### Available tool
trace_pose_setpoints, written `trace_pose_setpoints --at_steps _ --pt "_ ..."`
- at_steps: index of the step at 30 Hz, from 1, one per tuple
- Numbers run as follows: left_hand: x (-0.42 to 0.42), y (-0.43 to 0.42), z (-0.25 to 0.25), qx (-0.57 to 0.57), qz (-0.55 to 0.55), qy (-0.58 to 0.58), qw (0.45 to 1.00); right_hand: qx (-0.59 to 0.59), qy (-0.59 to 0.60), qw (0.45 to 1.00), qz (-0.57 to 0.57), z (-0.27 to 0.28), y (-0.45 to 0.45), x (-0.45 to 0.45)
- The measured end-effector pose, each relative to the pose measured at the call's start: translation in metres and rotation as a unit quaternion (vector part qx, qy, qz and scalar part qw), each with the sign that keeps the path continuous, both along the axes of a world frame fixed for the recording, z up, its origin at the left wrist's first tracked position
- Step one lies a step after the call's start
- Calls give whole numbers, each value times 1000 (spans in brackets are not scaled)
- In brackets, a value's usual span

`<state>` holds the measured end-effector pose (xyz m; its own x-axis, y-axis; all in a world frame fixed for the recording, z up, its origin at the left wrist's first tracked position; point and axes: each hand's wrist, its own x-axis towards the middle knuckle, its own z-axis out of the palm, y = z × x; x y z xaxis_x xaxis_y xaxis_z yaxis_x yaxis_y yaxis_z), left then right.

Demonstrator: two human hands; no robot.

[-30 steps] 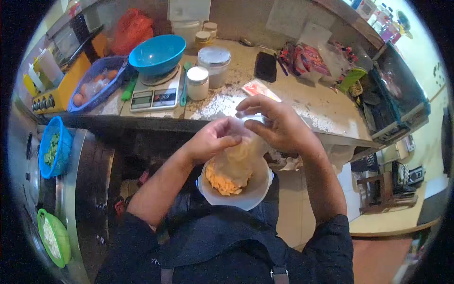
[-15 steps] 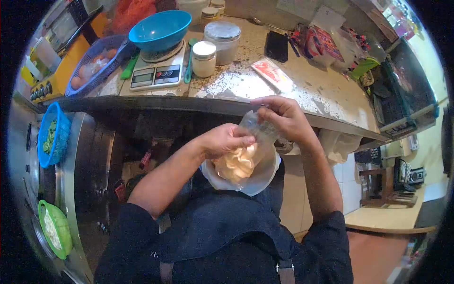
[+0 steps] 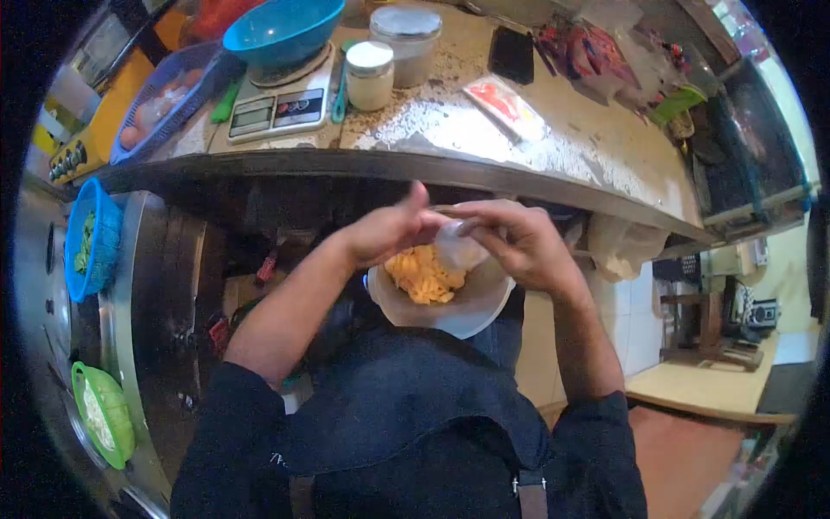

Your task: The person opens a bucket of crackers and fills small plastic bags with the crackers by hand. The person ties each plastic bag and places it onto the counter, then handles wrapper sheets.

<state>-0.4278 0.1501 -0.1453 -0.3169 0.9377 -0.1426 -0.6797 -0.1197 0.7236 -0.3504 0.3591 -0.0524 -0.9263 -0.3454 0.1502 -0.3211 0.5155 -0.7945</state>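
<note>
A white bowl (image 3: 480,313) sits at my lap and holds orange-yellow pieces (image 3: 424,275). Above it, my right hand (image 3: 519,240) pinches a clear plastic bag (image 3: 461,246) that hangs over the bowl's right half. My left hand (image 3: 389,232) is at the bag's left side, its thumb pointing up and its other fingers partly hidden near my right fingertips. Whether the left fingers grip the bag is not clear.
On the counter (image 3: 415,143) ahead stand a scale (image 3: 278,115) under a blue bowl (image 3: 285,33), a white-lidded jar (image 3: 370,76), a larger jar (image 3: 405,43) and a flat packet (image 3: 506,105). Blue (image 3: 93,242) and green (image 3: 104,415) baskets stand at the left.
The bag, earlier bulging with pale yellow contents, now looks smaller and crumpled. My left thumb has lifted away from it. The orange-yellow pieces show more openly. The view has tilted downward.
</note>
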Motion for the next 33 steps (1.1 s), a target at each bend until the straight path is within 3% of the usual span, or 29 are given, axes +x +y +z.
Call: trace_pose_setpoints --at_steps 1,3,4,5,6,8,9,10,11,12,13,14,15,18,21,24,27,29,31,33 --pt "-3 -4 -4 -16 9 -18 1000 40 26 999 22 -5 -5 3" --pt "-1 -8 -17 -99 46 101 989 123 82 986 70 -12 -12 4" --pt "3 -8 -21 -85 32 172 981 138 94 984 64 -28 -14 5" --pt "9 -9 -26 -69 18 243 967 90 51 992 70 -40 -16 6" --pt "13 -10 -26 -127 16 178 976 44 9 996 74 -46 -18 6" --pt "20 -21 -22 -171 -19 230 958 -23 -78 995 62 -53 -21 11" --pt "26 -24 -19 -192 -37 254 947 -95 -132 985 58 -59 -19 12" --pt "39 -25 -24 -155 -2 197 968 -167 -185 967 54 -69 -17 11" --pt "44 -28 -34 -149 -25 242 958 -237 -236 941 51 -80 -13 9" --pt "52 -30 -35 -162 -28 232 959 -249 -235 938 47 -96 -8 6" --pt "59 -33 -35 -177 -31 223 958 -169 -241 956 20 -107 -4 3" --pt "64 -37 -35 -175 13 317 932 -85 -247 965 -7 -117 0 1" --pt "66 -42 -34 -188 45 288 938 -1 -248 968 -36 -128 5 -2" --pt "69 -54 -22 -233 144 202 940 334 -250 906 76 -193 2 -7" --pt "67 -63 -34 -212 205 220 930 401 -298 864 67 -234 -22 0" --pt "71 -62 -31 -213 247 185 927 451 -218 858 113 -227 -37 13" --pt "75 -60 -32 -213 273 137 928 345 -171 922 -35 -262 -36 28" --pt "79 -57 -27 -213 285 120 927 425 -186 885 36 -267 -29 27" --pt "82 -57 -32 -203 285 104 931 459 -273 840 92 -261 -24 15" --pt "80 -52 -32 -194 287 97 933 422 -274 860 86 -237 -17 12"
